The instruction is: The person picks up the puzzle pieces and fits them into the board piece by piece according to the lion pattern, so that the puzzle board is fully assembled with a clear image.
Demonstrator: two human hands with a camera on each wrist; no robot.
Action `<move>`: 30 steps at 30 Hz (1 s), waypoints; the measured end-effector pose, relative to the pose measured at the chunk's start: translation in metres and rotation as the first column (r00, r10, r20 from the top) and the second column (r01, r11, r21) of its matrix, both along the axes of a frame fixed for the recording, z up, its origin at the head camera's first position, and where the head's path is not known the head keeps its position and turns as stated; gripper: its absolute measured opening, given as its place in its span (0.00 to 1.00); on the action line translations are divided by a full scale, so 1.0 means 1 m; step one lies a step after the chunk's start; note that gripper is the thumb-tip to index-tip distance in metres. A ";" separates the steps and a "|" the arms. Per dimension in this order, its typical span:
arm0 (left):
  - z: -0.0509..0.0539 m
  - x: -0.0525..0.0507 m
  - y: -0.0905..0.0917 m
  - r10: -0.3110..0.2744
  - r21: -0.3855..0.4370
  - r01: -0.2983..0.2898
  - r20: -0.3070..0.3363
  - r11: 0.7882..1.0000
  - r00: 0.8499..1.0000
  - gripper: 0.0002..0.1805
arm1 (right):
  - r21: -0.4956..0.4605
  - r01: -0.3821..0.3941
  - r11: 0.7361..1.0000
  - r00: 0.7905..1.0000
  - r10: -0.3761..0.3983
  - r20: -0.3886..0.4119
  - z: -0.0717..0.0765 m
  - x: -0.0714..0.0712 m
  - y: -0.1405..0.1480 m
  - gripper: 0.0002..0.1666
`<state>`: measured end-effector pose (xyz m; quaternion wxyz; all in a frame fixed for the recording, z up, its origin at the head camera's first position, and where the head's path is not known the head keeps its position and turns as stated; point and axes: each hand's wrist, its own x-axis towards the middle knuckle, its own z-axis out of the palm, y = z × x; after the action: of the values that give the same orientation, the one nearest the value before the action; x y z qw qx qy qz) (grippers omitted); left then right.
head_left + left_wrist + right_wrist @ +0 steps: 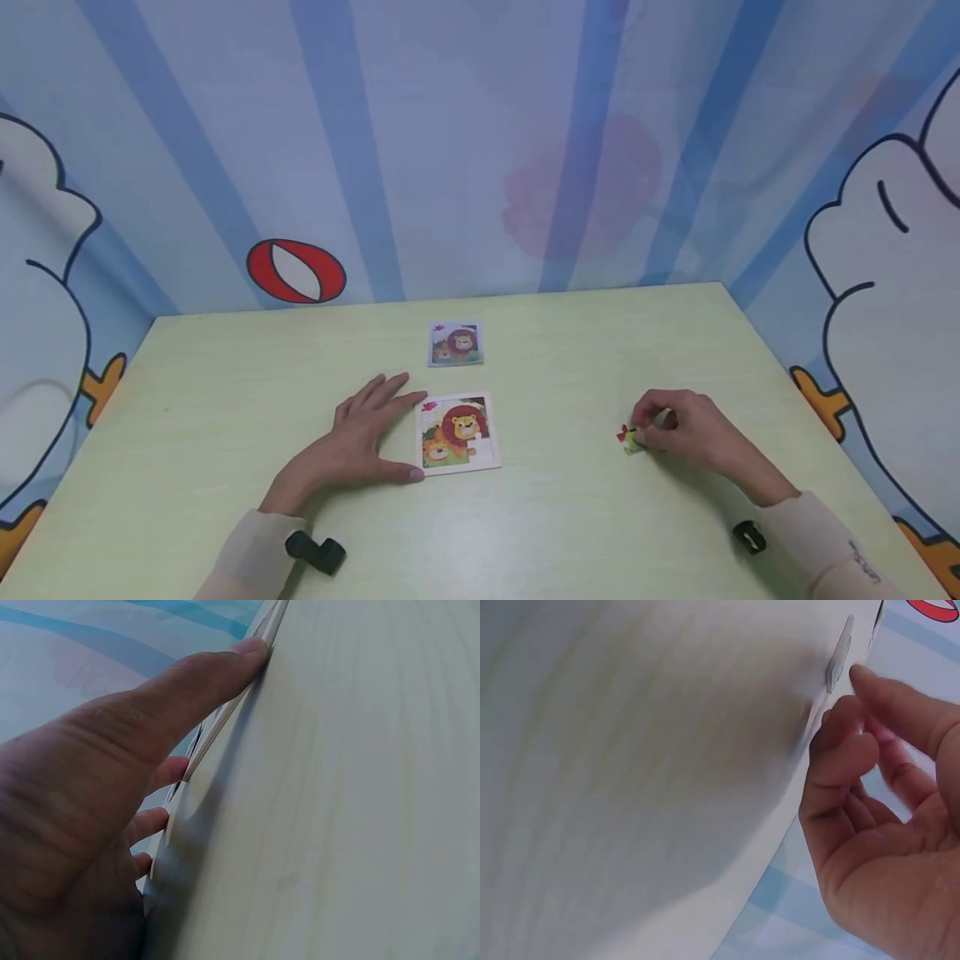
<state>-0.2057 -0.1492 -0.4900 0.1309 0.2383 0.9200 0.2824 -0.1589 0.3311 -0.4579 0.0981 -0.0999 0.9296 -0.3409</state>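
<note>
A square lion jigsaw puzzle (456,429) in a pale frame lies flat on the table, with a bare white patch at its lower right. My left hand (352,437) spreads along its left side in the head view. The thumb (225,675) and index finger touch the frame's edge. Farther right, my right hand (686,429) pinches a small green and red puzzle piece (631,443) between thumb and curled index finger, low over the table. In the right wrist view the curled fingers (840,769) hide the piece.
Behind the puzzle lies a smaller lion picture (456,343) with a pale border. The light wooden table (555,517) meets a blue striped cartoon backdrop (465,150) at its back edge. Beyond the right thumb is a thin flat object (840,660), seen too edge-on to identify.
</note>
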 end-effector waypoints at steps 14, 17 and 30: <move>0.002 0.002 0.000 0.004 0.007 -0.004 0.003 1.000 1.000 0.58 | 0.009 -0.054 0.998 0.999 0.054 0.004 -0.003 0.002 -0.002 0.15; 0.001 0.002 0.000 0.004 0.005 -0.004 0.000 1.000 1.000 0.58 | 0.006 -0.048 0.999 0.999 0.048 -0.003 -0.003 0.002 -0.003 0.15; 0.000 0.001 -0.001 0.003 -0.001 -0.003 0.007 1.000 1.000 0.58 | -0.031 0.006 0.999 1.000 -0.005 0.030 0.008 -0.005 -0.001 0.07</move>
<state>-0.2047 -0.1497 -0.4897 0.1337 0.2356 0.9201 0.2828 -0.1642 0.3300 -0.4500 0.1097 -0.0937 0.9228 -0.3571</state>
